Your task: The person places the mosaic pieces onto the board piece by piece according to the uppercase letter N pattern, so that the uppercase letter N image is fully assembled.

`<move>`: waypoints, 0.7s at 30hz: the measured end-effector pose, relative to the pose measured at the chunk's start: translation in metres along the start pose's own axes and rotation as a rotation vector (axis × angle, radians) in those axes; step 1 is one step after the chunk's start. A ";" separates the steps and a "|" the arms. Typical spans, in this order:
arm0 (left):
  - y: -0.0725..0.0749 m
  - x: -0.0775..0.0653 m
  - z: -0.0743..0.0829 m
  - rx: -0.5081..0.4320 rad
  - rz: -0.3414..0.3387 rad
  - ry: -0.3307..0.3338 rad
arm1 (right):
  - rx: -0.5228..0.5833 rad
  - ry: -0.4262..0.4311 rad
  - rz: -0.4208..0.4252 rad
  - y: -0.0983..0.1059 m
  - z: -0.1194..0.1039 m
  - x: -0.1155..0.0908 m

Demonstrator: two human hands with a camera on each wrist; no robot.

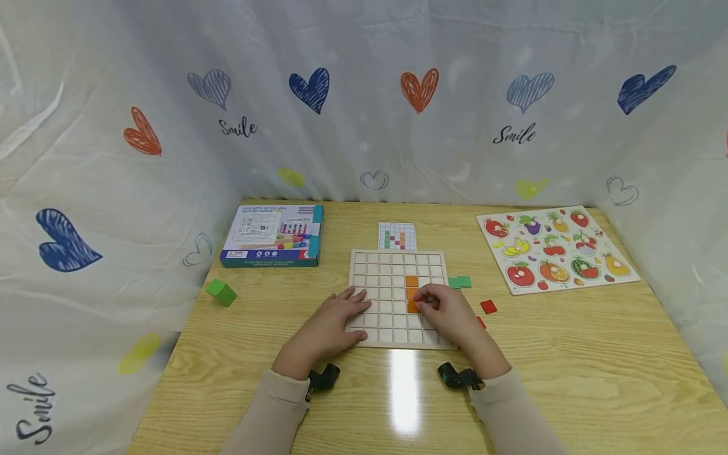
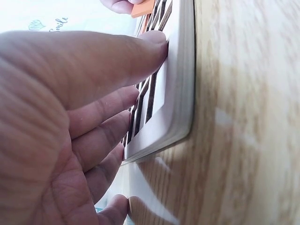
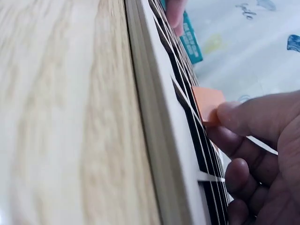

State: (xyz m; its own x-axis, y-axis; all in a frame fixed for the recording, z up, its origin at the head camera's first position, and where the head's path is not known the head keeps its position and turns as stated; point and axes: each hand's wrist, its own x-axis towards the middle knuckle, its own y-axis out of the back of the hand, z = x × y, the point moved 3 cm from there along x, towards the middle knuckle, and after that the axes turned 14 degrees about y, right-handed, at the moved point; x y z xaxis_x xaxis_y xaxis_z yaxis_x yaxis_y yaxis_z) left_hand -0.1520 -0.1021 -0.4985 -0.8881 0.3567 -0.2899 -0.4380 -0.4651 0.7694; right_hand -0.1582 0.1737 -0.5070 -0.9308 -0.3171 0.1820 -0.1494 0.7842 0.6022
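Note:
A wooden grid board (image 1: pixel 385 341) lies on the table, with orange square tiles (image 1: pixel 411 281) set in one column. Between thumb and index finger, my right hand (image 1: pixel 455 316) pinches an orange tile (image 3: pixel 206 103), tilted at the grid in the right wrist view. My left hand (image 1: pixel 332 321) rests on the board's left edge with fingers spread; in the left wrist view its thumb (image 2: pixel 145 51) lies over the rim. Behind the board is a small pattern card (image 1: pixel 397 236) printed with coloured squares.
Green tiles (image 1: pixel 463 282) lie right of the board, and red tiles (image 1: pixel 488 306) lie nearer the right hand. A fruit puzzle board (image 1: pixel 543 278) sits at the back right. At the left are a boxed toy set (image 1: pixel 273 256) and a green block (image 1: pixel 221 292).

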 end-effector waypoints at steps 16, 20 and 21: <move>-0.001 0.001 0.000 0.012 0.000 -0.005 | -0.094 0.079 -0.029 -0.002 0.005 0.001; 0.000 0.000 0.001 0.004 -0.002 0.004 | -0.113 0.095 -0.028 -0.002 0.005 0.001; 0.000 0.000 0.001 0.001 -0.003 0.006 | -0.115 0.095 -0.028 -0.002 0.005 0.001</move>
State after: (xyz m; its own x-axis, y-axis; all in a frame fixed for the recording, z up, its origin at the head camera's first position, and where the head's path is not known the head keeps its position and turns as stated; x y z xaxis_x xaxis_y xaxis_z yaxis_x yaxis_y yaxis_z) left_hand -0.1520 -0.1012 -0.4983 -0.8877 0.3534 -0.2951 -0.4401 -0.4632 0.7693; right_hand -0.1609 0.1743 -0.5123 -0.8900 -0.3916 0.2334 -0.1308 0.7098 0.6921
